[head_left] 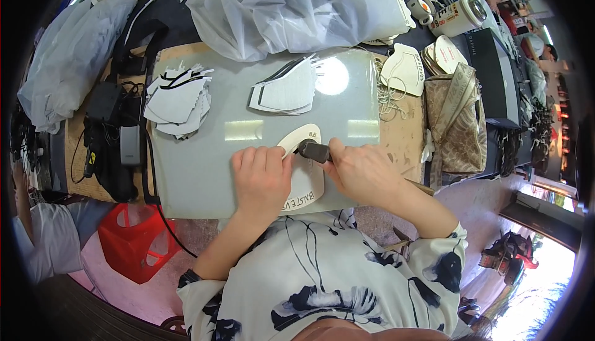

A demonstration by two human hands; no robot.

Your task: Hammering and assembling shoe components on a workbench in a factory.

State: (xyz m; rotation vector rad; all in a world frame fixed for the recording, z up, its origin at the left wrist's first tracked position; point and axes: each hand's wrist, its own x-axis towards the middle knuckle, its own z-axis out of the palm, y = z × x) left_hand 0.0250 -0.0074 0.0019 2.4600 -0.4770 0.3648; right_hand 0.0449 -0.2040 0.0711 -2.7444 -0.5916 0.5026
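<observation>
Cream template (312, 183), one, flat on the grey mat (204, 183) near its close edge, between two hands. One dark tool (315, 151), gripped snugly by the right hand (362, 170) between thumb and fingers, head over the template's upper half, tip hidden. Left hand (262, 170) with fingers together and bent, laid along the template's left side; cannot tell whether pinching anything there.

Farther up the mat, two piles of white pieces: one left pile (178, 104), fanned out, with dark strips among the layers; one right pile (285, 88), neater; layers too close to count. Two plastic bags: one large bag (291, 16) over the far edge, one side bag (77, 59) at far left.

Right of the mat, one bundle of string (389, 99), one loose cream card (404, 71), one card stack (443, 56), one brown handbag (455, 124), one dark box (493, 74). Beyond, one mug (421, 8) and one white tub (457, 19). At left, one grey adapter (130, 146); lower down, one red stool (133, 248).
</observation>
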